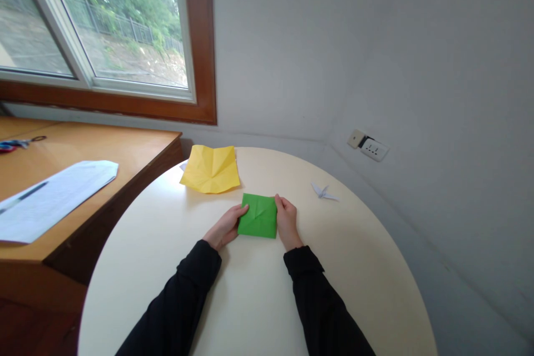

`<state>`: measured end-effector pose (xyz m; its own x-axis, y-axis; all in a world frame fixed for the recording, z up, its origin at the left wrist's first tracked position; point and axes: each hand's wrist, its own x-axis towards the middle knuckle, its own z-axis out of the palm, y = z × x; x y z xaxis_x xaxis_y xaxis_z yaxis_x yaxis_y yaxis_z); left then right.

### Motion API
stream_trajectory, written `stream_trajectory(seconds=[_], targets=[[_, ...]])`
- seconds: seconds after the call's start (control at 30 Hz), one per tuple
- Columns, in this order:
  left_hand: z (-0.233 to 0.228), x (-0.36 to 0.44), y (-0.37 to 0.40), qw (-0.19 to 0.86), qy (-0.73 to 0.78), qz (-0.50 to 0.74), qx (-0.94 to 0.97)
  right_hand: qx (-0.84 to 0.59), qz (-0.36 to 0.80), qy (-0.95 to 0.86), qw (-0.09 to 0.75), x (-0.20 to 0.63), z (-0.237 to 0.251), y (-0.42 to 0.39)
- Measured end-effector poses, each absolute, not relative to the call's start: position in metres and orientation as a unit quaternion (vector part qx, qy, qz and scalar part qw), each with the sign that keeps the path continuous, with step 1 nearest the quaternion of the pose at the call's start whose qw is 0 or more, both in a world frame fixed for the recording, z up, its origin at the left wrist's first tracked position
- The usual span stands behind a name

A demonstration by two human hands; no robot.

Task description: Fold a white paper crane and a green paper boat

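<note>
Green paper lies flat near the middle of the round cream table, folded into a rough square with creases showing on top. Left hand rests on the table at the paper's left edge, fingertips curled onto that edge and pinching it lightly against the tabletop. Right hand sits at the paper's right edge, thumb and fingers on the top right corner, pressing or gripping it; cannot tell which. Neither hand is clenched, neither lifts the paper off the table. Both arms in black sleeves come in from the bottom of the view.

Yellow paper lies just behind the green one, toward the far edge of the table, unfolded but creased, slightly raised along its folds. It is apart from the green paper, not touching. A small white corner of something peeks out under its left side; too small to tell what.

White paper crane stands on the table to the right of the hands, well apart from both papers.

Left of the table is a wooden desk, just beside it. On it lies a white sheet with a dark pen on top, and scissors at the far left edge.

Window with brown frame above the desk, greenery and a fence outside. Wall socket on the grey wall, right of the table.
</note>
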<state>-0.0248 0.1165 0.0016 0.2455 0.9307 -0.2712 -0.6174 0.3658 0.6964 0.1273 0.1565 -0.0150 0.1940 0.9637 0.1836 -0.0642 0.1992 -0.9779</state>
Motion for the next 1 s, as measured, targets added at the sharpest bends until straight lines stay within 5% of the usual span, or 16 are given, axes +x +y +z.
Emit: stream_trajectory(seconds=[1.0], targets=[[0.001, -0.025, 0.117, 0.751, 0.34, 0.508, 0.251, -0.499, 0.368, -0.477, 0.623, 0.127, -0.011, 0.155]])
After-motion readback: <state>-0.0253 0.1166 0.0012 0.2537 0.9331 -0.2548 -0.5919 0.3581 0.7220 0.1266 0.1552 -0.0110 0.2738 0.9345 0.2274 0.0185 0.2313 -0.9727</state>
